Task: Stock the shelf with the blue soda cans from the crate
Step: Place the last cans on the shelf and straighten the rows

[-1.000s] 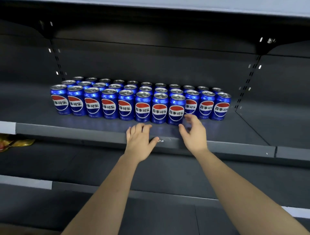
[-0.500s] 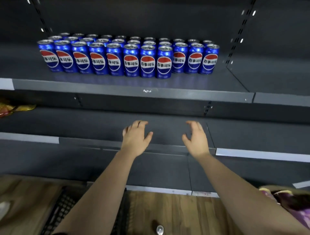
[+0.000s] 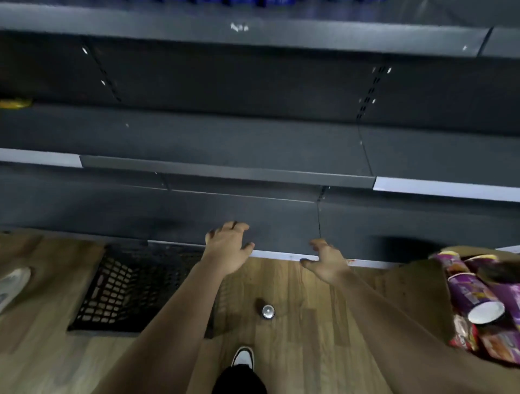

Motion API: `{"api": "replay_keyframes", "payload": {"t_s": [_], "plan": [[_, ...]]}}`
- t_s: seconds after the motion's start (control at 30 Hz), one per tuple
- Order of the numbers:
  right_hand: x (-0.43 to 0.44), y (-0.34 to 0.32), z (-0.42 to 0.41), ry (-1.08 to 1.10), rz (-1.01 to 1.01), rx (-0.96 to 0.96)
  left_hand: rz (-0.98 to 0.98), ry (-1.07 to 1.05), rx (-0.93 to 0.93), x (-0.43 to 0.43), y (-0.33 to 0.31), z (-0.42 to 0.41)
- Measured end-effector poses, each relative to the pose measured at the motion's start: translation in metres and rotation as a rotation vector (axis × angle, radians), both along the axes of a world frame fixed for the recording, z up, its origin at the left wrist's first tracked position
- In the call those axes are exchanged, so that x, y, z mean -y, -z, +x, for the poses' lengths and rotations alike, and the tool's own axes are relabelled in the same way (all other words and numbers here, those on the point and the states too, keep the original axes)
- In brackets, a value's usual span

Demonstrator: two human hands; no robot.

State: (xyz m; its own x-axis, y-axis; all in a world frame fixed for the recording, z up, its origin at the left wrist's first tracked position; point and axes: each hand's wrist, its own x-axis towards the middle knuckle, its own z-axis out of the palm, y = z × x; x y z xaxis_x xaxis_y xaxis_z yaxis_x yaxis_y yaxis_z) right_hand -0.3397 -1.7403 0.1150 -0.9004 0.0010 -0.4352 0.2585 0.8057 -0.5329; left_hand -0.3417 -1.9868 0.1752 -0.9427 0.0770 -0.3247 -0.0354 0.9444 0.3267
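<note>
- Since half a second ago the view has tipped down: the stocked blue cans (image 3: 253,2) have slid to a blurred strip at the top edge, and both hands have dropped from the middle shelf level to the front of the bottom shelf (image 3: 281,222).
- One lone can (image 3: 268,311) stands upright on the wooden floor (image 3: 304,360), silver top facing up; its side is too dark and blurred to tell the colour.
- That can sits between the two forearms, lower in the picture than both hands and apart from each.
- Left hand (image 3: 229,249) hangs released, fingers spread and slightly bent, holding nothing, above and left of the can.
- Right hand (image 3: 327,264) is likewise released, thumb out and fingers loosely bent, holding nothing, above and right of the can.
- A black mesh crate (image 3: 118,289) lies on the floor left of the can, partly behind the left forearm.
- A dark-and-white shoe (image 3: 243,355) points forward, just nearer the viewer than the can.
- At the right, a cardboard box (image 3: 416,295) holds purple tubes (image 3: 464,292) lying on their sides.
- A yellow packet (image 3: 14,103) shows at the left edge on a middle shelf.
</note>
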Motion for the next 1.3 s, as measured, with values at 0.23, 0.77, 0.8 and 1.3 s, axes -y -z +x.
{"api": "replay_keyframes", "payload": {"t_s": [0.23,0.77,0.8,1.3], "plan": [[0.01,0.155,0.003,-0.079,0.036,0.174,0.002,0.026,0.008,-0.005,0.14,-0.008],[0.005,0.491,-0.018,-0.308,0.134,0.388,-0.07,0.162,0.053,0.01,0.467,-0.034],[0.003,0.503,-0.021,-0.321,0.143,0.388,-0.077,0.162,0.043,0.012,0.478,-0.036],[0.036,0.589,0.004,-0.498,0.069,0.379,-0.04,0.091,0.161,0.016,0.564,-0.009]]}}
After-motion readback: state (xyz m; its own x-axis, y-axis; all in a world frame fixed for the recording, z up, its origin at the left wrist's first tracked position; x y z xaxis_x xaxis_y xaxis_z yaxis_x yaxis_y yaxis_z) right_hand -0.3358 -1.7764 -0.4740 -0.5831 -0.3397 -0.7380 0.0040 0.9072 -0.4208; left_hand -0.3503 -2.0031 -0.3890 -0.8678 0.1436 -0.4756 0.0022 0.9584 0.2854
